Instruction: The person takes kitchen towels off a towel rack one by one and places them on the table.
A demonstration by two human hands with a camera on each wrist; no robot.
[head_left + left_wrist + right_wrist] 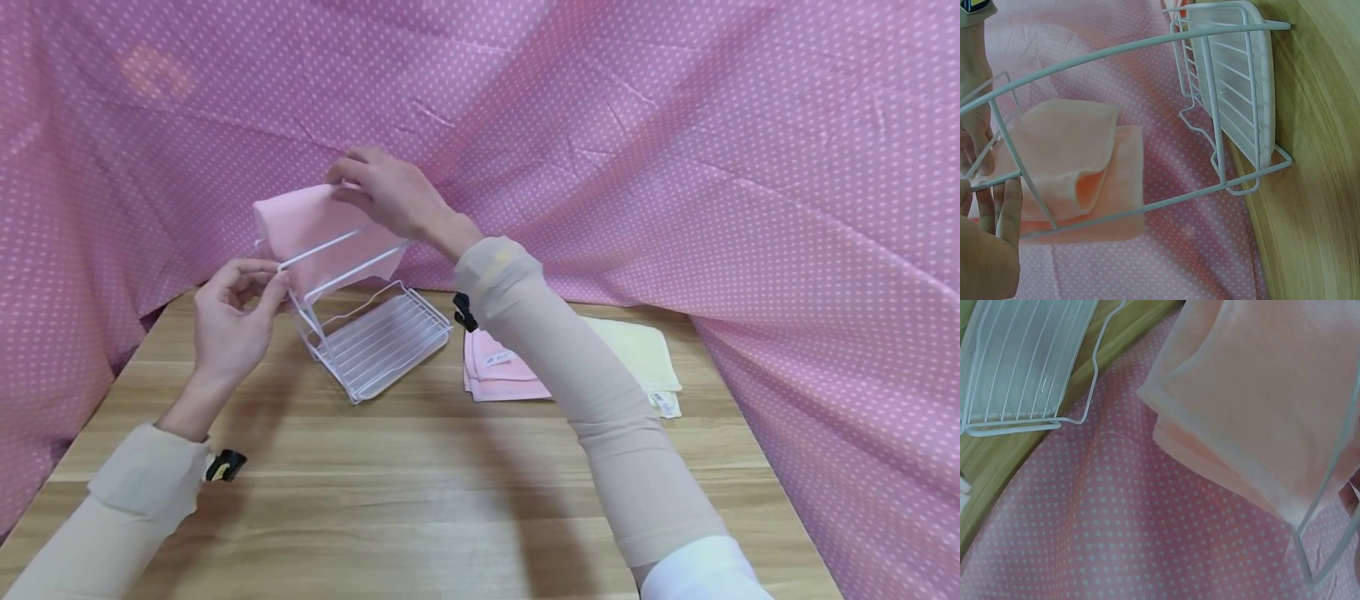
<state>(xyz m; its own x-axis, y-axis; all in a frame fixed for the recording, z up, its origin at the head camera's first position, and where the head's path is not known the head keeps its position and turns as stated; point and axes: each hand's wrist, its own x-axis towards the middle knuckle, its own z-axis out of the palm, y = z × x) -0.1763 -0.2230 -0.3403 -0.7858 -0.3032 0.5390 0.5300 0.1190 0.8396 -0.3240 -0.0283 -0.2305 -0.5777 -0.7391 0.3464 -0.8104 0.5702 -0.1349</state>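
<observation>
A white wire rack (330, 287) with a tray base (390, 346) stands at the back left of the table. My left hand (236, 321) pinches the near end of its upper frame; the left wrist view shows those fingers (1007, 212) at a short crossbar. A pink towel (307, 221) hangs folded over the rack's far top bar. Its upper edge is held by my right hand (390, 192), with the thumb under the curled fingers. The right wrist view shows the towel's lower corner (1254, 412) hanging in layers, with most of that hand out of frame.
Right of the rack lie a folded pink towel (502, 367) and a folded pale yellow towel (637, 354), partly covered by my right forearm. A pink dotted cloth (600, 167) hangs behind and at both sides of the wooden table (375, 500).
</observation>
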